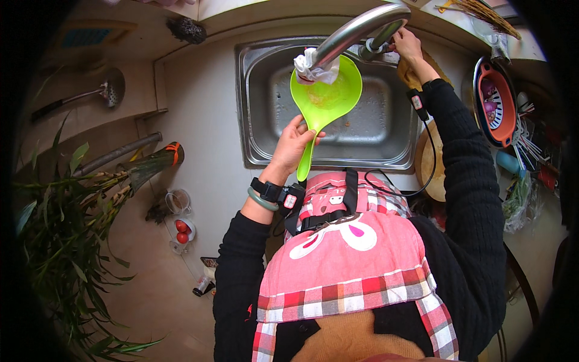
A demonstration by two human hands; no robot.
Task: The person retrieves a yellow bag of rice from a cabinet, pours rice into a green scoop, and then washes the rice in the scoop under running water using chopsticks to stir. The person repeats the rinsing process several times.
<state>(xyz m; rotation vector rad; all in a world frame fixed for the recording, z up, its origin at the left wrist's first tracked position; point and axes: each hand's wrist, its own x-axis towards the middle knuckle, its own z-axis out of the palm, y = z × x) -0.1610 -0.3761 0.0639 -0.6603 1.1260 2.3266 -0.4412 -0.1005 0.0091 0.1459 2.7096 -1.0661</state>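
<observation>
Hands (292, 145) (409, 47), two: left holds one ladle (341, 107), right meets one faucet (348, 35).

Open nine, crowded twelve

At nine o'clock from the sink (386, 111), worktop (205, 114) lies open. The faucet (348, 36) arches across twelve; the green scoop (319, 114) blocks the middle, leaving room at three. A wooden board (424, 157) crowds four.

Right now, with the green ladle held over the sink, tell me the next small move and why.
Probably work the tap with the right hand while the left hand holds the green ladle level: the right fingers are at the tap's base, and the bowl sits beneath the white cloth on the tap's end. Whether water is running, I can't tell.
</observation>
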